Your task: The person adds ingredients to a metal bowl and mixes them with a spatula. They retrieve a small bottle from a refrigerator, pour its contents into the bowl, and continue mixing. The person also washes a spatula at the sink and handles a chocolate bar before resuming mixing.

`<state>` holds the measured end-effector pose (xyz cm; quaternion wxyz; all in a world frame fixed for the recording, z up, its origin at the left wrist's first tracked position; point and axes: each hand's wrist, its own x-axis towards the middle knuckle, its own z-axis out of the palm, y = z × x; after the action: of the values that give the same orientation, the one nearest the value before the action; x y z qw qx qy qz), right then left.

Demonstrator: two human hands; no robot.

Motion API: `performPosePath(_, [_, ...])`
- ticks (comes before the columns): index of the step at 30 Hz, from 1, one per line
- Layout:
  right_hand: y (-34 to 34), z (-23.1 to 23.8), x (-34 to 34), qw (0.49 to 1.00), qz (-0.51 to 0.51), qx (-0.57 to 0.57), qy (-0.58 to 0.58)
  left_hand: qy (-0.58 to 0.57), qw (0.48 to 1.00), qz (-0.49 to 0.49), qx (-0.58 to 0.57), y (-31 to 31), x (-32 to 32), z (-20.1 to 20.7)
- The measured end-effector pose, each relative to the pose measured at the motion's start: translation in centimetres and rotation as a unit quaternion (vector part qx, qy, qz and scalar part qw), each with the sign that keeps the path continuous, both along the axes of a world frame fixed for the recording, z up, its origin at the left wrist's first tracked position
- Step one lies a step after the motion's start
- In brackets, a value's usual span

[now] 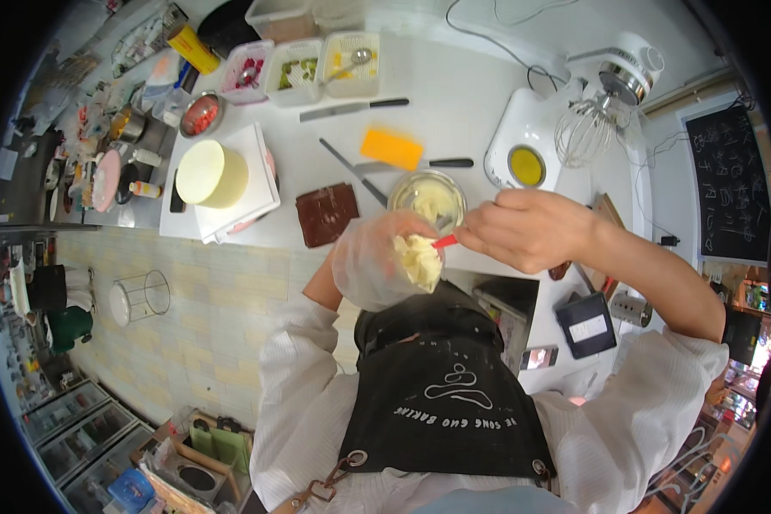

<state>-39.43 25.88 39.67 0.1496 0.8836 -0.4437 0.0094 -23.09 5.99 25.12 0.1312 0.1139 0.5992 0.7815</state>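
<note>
My left hand (387, 233) is closed around a clear plastic piping bag (357, 278), its fingers partly covered by the film. A lump of pale yellow cream (420, 262) shows at the bag's mouth. With my right hand (522, 230) I grip a red-handled spatula (445, 242); its tip is hidden in the cream. Just beyond my hands, a metal bowl (463, 202) holds more of the same cream. A brown square sheet (327, 213) lies left of the bowl. Farther left, a round cream-coloured cake (212, 174) stands on a white board (261, 188).
Several knives lie behind the bowl, including a long black-handled one (354, 109), near an orange scraper (391, 149). Fruit tubs (295, 72) line the back. At right are a stand mixer (630, 73) with a wire whisk, a scale (510, 137), and a phone (539, 357).
</note>
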Motion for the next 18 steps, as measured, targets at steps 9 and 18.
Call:
performPosePath(9, [2.7, 3.3, -2.2, 0.995, -0.025, -0.093, -0.003, -0.048, 0.985, 0.162, -0.026, 0.7, 0.9, 1.5])
performPosePath(18, [10.4, -12.7, -5.8, 0.884, -0.371, 0.028, -0.281, -0.011, 0.929, 0.371, 0.003, -0.2, 5.4, -1.4])
